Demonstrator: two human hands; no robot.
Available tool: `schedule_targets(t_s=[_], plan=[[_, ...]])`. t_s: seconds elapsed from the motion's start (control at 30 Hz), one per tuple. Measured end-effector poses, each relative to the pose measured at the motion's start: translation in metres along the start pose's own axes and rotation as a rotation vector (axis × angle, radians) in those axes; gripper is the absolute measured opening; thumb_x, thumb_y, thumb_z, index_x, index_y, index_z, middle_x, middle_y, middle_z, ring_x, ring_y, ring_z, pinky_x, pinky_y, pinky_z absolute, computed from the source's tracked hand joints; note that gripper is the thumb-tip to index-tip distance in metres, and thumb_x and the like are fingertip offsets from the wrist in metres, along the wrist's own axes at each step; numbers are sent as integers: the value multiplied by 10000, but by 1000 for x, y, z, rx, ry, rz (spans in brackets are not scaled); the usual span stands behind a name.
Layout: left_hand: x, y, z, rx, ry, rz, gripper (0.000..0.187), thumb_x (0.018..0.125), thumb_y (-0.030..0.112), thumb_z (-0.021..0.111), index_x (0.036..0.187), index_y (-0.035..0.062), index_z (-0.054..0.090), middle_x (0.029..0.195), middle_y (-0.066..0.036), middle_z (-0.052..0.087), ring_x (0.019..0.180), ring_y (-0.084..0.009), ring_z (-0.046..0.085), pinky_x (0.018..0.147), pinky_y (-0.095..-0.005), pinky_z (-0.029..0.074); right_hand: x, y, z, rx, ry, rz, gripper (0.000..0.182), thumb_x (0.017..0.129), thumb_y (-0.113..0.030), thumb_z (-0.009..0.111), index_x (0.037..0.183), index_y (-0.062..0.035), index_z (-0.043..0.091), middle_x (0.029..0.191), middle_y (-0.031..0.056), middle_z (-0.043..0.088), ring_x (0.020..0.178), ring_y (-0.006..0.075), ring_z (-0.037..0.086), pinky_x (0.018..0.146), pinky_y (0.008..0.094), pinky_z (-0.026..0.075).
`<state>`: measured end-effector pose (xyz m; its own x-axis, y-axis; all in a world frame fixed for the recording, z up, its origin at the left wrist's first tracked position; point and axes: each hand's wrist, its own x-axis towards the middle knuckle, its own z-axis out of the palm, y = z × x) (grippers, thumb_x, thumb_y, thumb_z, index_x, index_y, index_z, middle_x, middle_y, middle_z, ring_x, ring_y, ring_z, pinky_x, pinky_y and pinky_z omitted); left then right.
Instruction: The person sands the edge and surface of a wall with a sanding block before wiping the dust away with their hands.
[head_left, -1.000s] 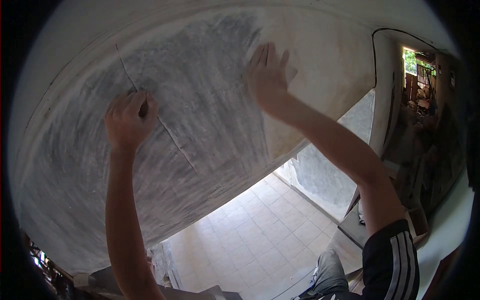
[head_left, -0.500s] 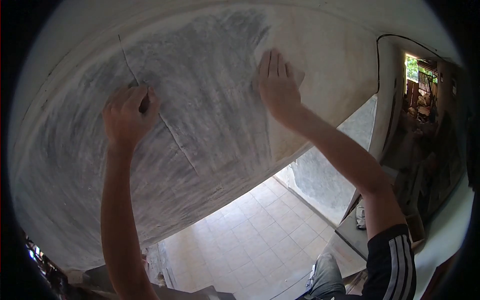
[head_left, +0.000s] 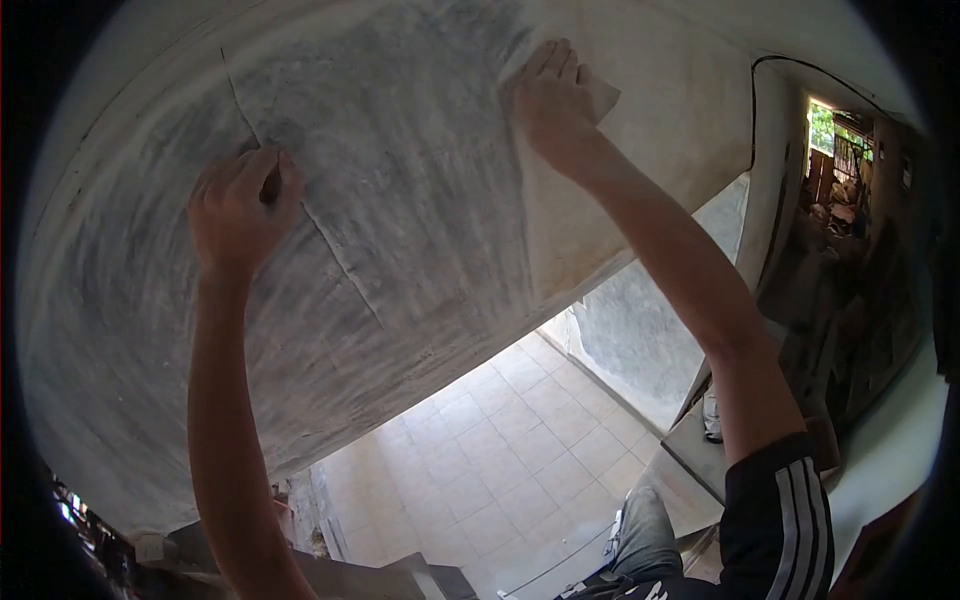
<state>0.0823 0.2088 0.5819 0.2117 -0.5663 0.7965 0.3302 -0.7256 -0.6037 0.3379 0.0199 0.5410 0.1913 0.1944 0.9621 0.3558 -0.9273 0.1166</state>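
Observation:
Before me is a wall panel (head_left: 420,200) with a grey, streaky, smeared surface and a paler strip on its right. My right hand (head_left: 555,95) lies on the border between grey and pale, its fingers together and pressing a sheet of sandpaper (head_left: 604,98) against the surface. Only a corner of the sheet shows beside the fingers. My left hand (head_left: 240,205) is curled into a loose fist resting on the grey area, with a dark hollow between thumb and forefinger. A thin crack (head_left: 335,255) runs down past that hand, which hides part of it.
Below the panel's lower edge is a tiled floor (head_left: 490,430). Another grey-patched wall (head_left: 640,340) stands to the right. A dark cable (head_left: 753,110) runs along the upper right, near a bright opening (head_left: 835,150). My leg (head_left: 645,530) shows at the bottom.
My right hand has moved up the panel with the sandpaper. The left hand keeps its place near the crack; the whole view has shifted slightly.

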Motion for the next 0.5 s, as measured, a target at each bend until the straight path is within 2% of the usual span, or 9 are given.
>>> schedule_targets(t_s=[0.07, 0.17, 0.2, 0.3, 0.33, 0.43, 0.5], plan=[[1, -1, 0, 5, -6, -5, 119, 803, 141, 674, 704, 92, 631, 565, -9, 545, 542, -173, 551, 554, -322, 465, -5, -13, -13, -59, -9, 21, 613, 838, -129, 578, 1327, 184, 380, 1340, 324, 472, 1252, 369, 493, 1031, 393, 406], [3, -3, 0, 12, 29, -5, 132, 805, 137, 671, 693, 91, 619, 565, -8, 544, 537, -175, 540, 547, -326, 459, -58, -25, -1, -31, 152, -218, 591, 821, -117, 593, 1298, 182, 414, 1305, 317, 504, 1209, 366, 524, 997, 381, 425], [3, -2, -1, 16, 28, -5, 135, 805, 135, 670, 689, 91, 616, 565, -8, 543, 536, -175, 538, 546, -326, 458, -54, -17, 8, 2, 236, -235, 596, 797, -111, 607, 1289, 175, 430, 1275, 314, 528, 1173, 366, 547, 977, 382, 430], [2, -1, -2, 13, 4, -13, 145, 803, 133, 670, 678, 93, 608, 565, -9, 543, 533, -178, 536, 545, -328, 458, -3, -2, 15, 103, 209, -14, 605, 808, -116, 592, 1309, 174, 414, 1287, 329, 515, 1202, 378, 531, 1006, 398, 415], [2, 0, -2, 8, -1, -16, 149, 802, 133, 670, 674, 94, 605, 564, -9, 542, 532, -179, 536, 546, -329, 458, 6, 4, 6, -131, 129, -58, 588, 825, -147, 571, 1302, 165, 428, 1283, 323, 524, 1193, 363, 541, 1007, 398, 414], [2, 0, -2, 13, -14, -19, 163, 800, 136, 673, 663, 96, 595, 562, -12, 539, 531, -183, 536, 545, -332, 454, -4, -17, -8, -134, 66, 3, 584, 846, -174, 555, 1312, 154, 426, 1308, 316, 509, 1226, 351, 517, 1019, 410, 403], [3, 0, 0, 13, 33, 3, 169, 803, 133, 669, 658, 97, 591, 556, -12, 531, 524, -185, 528, 542, -332, 449, -47, -25, -2, -106, 107, -147, 587, 846, -183, 558, 1318, 142, 430, 1324, 309, 499, 1255, 355, 490, 1033, 431, 389]])
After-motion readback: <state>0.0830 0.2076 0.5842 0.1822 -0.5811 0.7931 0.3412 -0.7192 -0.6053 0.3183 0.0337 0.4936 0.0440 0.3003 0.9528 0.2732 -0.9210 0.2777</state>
